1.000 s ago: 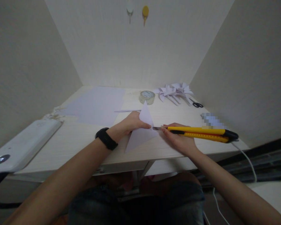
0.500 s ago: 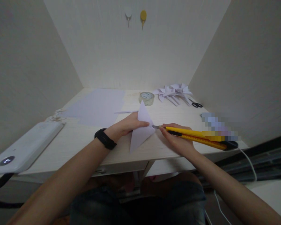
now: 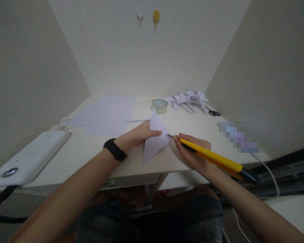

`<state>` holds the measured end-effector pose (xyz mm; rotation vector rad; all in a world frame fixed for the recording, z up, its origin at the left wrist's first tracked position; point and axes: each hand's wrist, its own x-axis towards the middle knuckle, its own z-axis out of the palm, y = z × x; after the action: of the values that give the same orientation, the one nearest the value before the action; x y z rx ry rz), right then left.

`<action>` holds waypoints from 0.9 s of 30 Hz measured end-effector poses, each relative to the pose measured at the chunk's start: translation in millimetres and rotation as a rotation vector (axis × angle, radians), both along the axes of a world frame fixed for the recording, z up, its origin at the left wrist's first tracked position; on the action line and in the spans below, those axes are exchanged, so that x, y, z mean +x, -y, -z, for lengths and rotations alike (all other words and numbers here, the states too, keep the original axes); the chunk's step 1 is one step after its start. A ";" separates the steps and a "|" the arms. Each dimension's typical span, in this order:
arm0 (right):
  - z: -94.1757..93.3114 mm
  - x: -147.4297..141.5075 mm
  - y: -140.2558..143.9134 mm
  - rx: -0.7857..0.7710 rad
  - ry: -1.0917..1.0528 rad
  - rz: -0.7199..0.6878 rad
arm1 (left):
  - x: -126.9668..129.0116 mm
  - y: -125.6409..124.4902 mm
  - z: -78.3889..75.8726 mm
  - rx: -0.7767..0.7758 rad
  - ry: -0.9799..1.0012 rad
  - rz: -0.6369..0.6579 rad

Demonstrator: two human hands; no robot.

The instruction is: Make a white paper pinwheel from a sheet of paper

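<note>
My left hand point(image 3: 136, 135), with a black band on the wrist, pinches a folded white paper triangle point(image 3: 154, 141) and holds it against the light wooden desk point(image 3: 91, 148). My right hand point(image 3: 192, 150) grips a long yellow utility knife point(image 3: 212, 157). Its short metal blade tip touches the right edge of the triangle, just beyond my left fingertips. The knife's black rear end points down to the right, past the desk's front edge.
Flat white sheets point(image 3: 106, 113) lie at the back left. A roll of clear tape point(image 3: 160, 105), folded paper pinwheels point(image 3: 188, 99) and black scissors point(image 3: 214, 113) sit at the back. A white device point(image 3: 27, 157) rests at the left edge. Walls enclose three sides.
The knife has tilted: its rear end dropped down and to the right while the blade tip stayed at the paper's edge. My left hand and the triangle barely shifted.
</note>
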<state>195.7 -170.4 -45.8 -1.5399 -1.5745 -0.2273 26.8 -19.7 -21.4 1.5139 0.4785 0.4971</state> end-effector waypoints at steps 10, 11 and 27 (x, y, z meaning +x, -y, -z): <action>-23.3 2.8 11.4 -0.071 0.010 -0.123 | -1.5 -1.9 0.0 -0.037 0.016 0.055; -25.8 6.6 11.6 -0.097 0.005 -0.175 | -1.9 -2.5 0.0 -0.044 0.018 0.063; -34.0 9.9 23.5 -0.020 -0.277 0.022 | -4.4 -2.6 -4.9 0.027 -0.039 0.053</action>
<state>205.5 -193.9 -11.8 -1.5328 -1.3456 -0.0085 22.4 -17.0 -16.5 1.5603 0.4621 0.4346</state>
